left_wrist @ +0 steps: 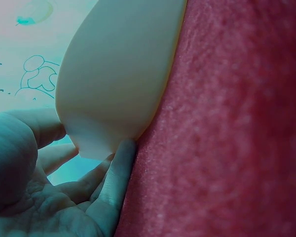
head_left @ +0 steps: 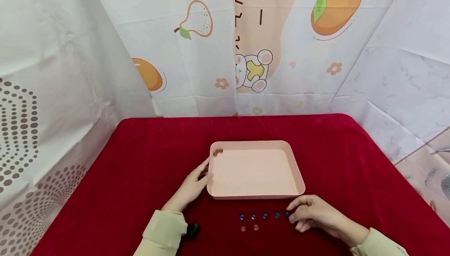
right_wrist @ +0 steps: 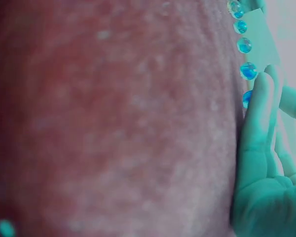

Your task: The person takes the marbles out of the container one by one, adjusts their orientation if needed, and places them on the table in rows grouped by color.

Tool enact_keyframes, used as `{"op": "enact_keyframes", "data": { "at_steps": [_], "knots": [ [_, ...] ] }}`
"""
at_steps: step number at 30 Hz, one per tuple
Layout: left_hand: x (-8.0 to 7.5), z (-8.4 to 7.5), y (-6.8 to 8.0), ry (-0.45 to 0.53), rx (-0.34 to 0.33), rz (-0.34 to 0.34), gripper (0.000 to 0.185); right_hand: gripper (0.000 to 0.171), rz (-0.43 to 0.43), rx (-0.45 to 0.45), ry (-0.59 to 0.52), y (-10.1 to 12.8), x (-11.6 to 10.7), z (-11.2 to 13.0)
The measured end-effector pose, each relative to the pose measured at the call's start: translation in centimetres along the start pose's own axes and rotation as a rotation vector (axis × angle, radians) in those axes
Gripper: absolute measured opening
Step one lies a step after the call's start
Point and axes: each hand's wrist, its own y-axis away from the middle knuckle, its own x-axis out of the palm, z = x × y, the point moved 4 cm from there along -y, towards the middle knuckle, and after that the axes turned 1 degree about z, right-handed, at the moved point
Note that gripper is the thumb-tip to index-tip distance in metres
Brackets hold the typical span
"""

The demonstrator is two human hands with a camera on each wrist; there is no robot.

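My left hand (head_left: 193,185) rests at the left side of a pale pink tray (head_left: 251,198), its fingers and thumb touching the wall and rim. The left wrist view shows the thumb at the rim and the other fingers against the outer wall (left_wrist: 123,64). In front of the tray's right corner, my right hand (head_left: 314,213) has its index finger and thumb around the rightmost blue marble (head_left: 287,213), partly hidden in the right wrist view. Several blue glass marbles (head_left: 265,215) form a row to its left. Two orange marbles (head_left: 256,227) lie nearer me.
Three brownish-orange marbles (head_left: 217,151) sit inside the tray at its back left corner. A small black object (head_left: 193,230) lies beside the left sleeve. Red cloth (head_left: 140,162) covers the table, and a printed curtain (head_left: 211,64) hangs behind it.
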Motion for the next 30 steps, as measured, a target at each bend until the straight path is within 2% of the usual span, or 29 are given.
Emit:
{"op": "enact_keyframes", "data": {
  "at_steps": [5, 11, 20, 30],
  "knots": [
    [0.0, -0.1, 0.0, -0.005, -0.007, 0.005, 0.058, 0.012, 0.052, -0.016, 0.0, 0.1, 0.2, 0.9],
    [0.0, -0.1, 0.1, -0.008, -0.005, 0.004, 0.058, 0.015, 0.09, -0.089, 0.018, -0.2, 0.3, 3.4],
    [0.0, 0.0, 0.1, -0.01, 0.002, 0.002, 0.058, 0.01, 0.087, -0.127, 0.033, -1.5, 1.3, 7.4],
    [0.0, 0.0, 0.0, -0.015, -0.009, 0.005, 0.059, 0.009, 0.056, -0.14, 0.071, -3.2, 2.2, 10.6]
  ]
}}
